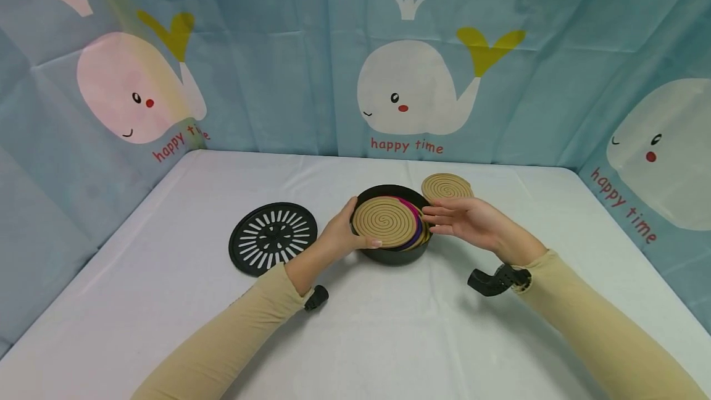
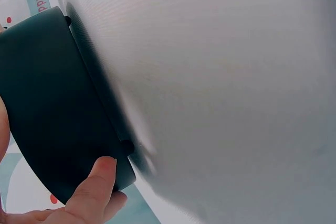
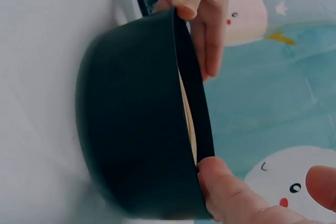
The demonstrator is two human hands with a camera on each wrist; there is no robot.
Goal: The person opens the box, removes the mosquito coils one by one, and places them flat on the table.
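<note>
Soft, even light fills the head view, keeping the white tabletop [image 1: 383, 338] bright, with faint, blurry-edged shadows under the sleeves [image 1: 594, 326]. A yellowish streak slants down the curtain [image 1: 266, 91] towards the tabletop's far left corner. That view is fairly sharp, though its wide angle makes the tabletop's side edges splay outwards. Both wrist views are dimmer: the tabletop turns grey, and the pot [image 2: 52, 103] is so dark that its wall shows little detail. In the left wrist view, a dark, smudged shadow borders the pot, and fine ripples with a pinkish tint mark the tabletop. In the right wrist view, the pot's base looks soft.
</note>
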